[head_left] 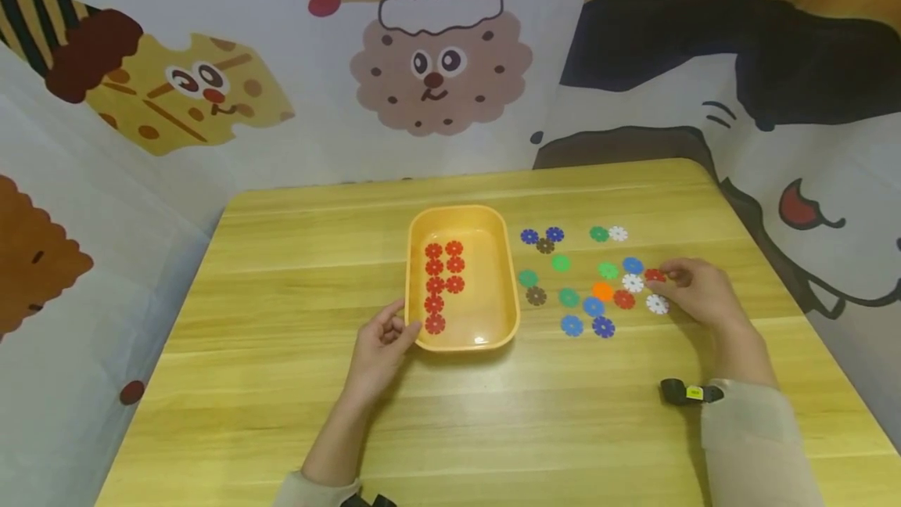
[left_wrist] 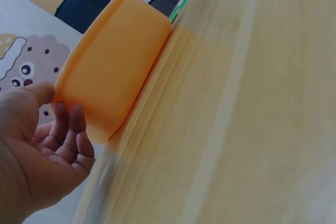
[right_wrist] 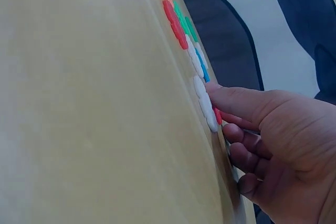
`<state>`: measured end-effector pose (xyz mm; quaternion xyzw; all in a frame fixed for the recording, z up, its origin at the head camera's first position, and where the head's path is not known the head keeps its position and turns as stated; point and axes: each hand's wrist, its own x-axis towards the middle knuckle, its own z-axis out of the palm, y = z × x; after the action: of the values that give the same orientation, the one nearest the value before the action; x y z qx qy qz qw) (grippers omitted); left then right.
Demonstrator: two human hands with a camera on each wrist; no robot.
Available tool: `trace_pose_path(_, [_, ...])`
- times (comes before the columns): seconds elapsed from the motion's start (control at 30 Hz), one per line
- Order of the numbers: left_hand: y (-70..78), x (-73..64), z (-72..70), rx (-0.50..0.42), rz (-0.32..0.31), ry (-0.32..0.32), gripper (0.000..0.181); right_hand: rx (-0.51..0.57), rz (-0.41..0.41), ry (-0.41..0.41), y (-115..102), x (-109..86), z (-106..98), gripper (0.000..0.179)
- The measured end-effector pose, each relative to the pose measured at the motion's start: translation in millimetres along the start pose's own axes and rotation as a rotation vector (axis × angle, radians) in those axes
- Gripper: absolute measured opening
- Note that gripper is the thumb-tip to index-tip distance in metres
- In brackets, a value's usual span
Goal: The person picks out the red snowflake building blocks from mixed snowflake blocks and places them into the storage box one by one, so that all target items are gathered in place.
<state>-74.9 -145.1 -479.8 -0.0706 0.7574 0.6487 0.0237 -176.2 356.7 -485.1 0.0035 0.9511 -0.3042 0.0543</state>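
Observation:
In the head view, my left hand grips the near left corner of a yellow plastic tray, thumb on the rim and fingers against the outside wall. Several red interlocking discs lie flat inside it, in two columns at its left. My right hand is to the right of the tray, thumb and forefinger pinching a red disc at the table. Close below that hand lies a white disc; another red disc is just left. In the right wrist view the white disc partly hides the pinched one.
Loose notched discs in blue, green, brown, white and orange spread over the wooden table between the tray and my right hand. A cloth with cartoon figures hangs behind the table's far edge. Each forearm has a black wrist device.

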Motion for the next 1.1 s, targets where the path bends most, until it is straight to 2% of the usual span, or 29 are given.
trace_pose_path(0.33, [1.1,-1.4,0.6,-0.003,0.006,0.0,0.052,0.003,-0.007,-0.076,-0.6,-0.5,-5.8,0.06])
trace_pose_path(0.57, [0.7,-1.9,0.6,-0.005,0.001,0.006,0.053,0.034,-0.023,-0.042,0.5,-4.2,-3.1,0.06])
trace_pose_path(0.87, [-1.0,-1.7,0.0,-0.005,0.009,0.016,0.053,-0.016,-0.088,-0.006,1.3,-3.9,-2.3,0.05])
trace_pose_path(1.1, [-2.6,-0.5,0.9,-0.003,0.037,0.022,0.053,-0.011,-0.088,0.044,-2.4,-6.4,-0.7,0.056])
